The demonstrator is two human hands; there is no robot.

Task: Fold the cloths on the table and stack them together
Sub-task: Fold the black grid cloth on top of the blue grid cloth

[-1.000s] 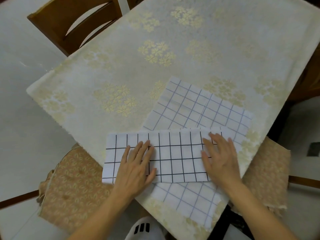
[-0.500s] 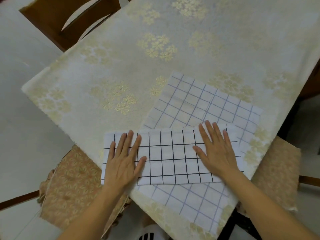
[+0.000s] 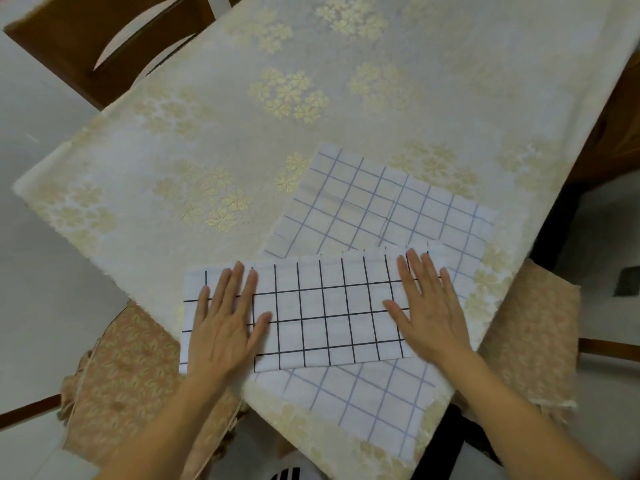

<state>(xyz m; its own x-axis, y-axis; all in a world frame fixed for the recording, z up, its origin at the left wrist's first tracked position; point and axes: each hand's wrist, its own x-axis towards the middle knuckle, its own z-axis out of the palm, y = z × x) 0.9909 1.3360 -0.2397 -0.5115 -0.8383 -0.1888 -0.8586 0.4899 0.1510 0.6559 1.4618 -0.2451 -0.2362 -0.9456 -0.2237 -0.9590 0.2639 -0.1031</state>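
Where the near corner of the table (image 3: 145, 161) met the person's reach, a folded cloth (image 3: 329, 313) with a bold black grid lay as a long strip, set crosswise on top of a second cloth (image 3: 374, 209) with a paler blue grid. The lower cloth lay spread flat and skewed, one corner pointing away and another reaching the table's near edge below the strip. The left hand (image 3: 225, 327) rested palm down on the strip's left end, fingers straight and slightly spread, gripping nothing. The right hand (image 3: 429, 306) lay likewise flat on the right end, fingers apart and extended, holding nothing. In my judgement both palms were placed to press the fold flat and keep the strip from sliding on the cloth beneath, ahead of a further fold across its length. The strip's left end overhung the table's corner edge, which could let it slip if released. The table was covered by a cream tablecloth (image 3: 311, 81) with gold flower clusters. A wooden chair (image 3: 86, 46) stood at the far left, and cushioned seats (image 3: 128, 368) with a leaf print flanked the near corner.
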